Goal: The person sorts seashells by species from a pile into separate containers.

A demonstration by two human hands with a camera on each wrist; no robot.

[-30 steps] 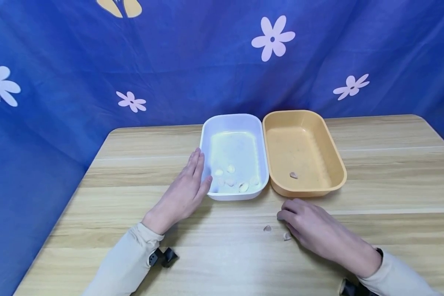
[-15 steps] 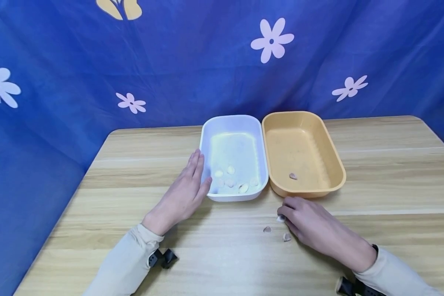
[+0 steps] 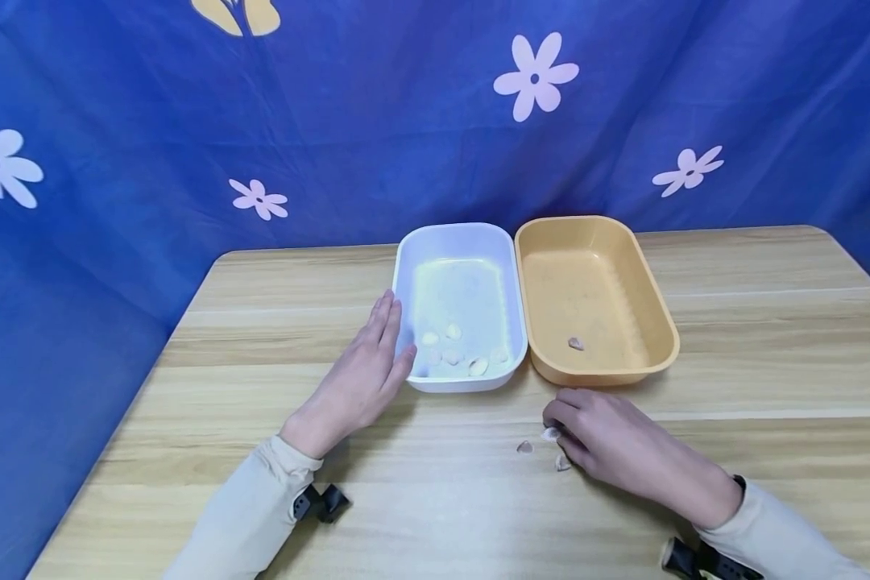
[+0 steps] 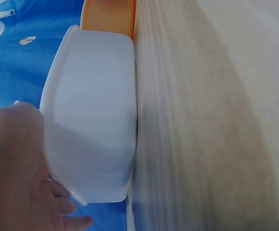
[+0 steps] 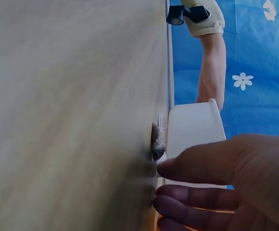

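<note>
My left hand (image 3: 358,374) rests its straight fingers along the left side of a white plastic tub (image 3: 461,387). Several pale seashells (image 3: 478,367) lie in the near end of that tub. My right hand (image 3: 612,443) is low on the table, fingers curled, pinching a small whitish seashell (image 3: 551,433) between thumb and fingers. In the right wrist view the thumb (image 5: 197,163) touches its pale edge, and the fingers partly hide it. Two brownish seashells, one farther left (image 3: 525,447) and one by the thumb (image 3: 562,462), lie on the table.
An orange tub (image 3: 602,379) stands against the white tub's right side, with one brownish seashell (image 3: 576,344) inside. Both tubs sit near the back edge of the wooden table (image 3: 275,346). Behind hangs a blue flowered cloth (image 3: 377,121).
The whitish seashell, not visible a second ago, now shows at the right fingertips. The right hand has shifted only slightly. The left hand and both tubs stay in place.
</note>
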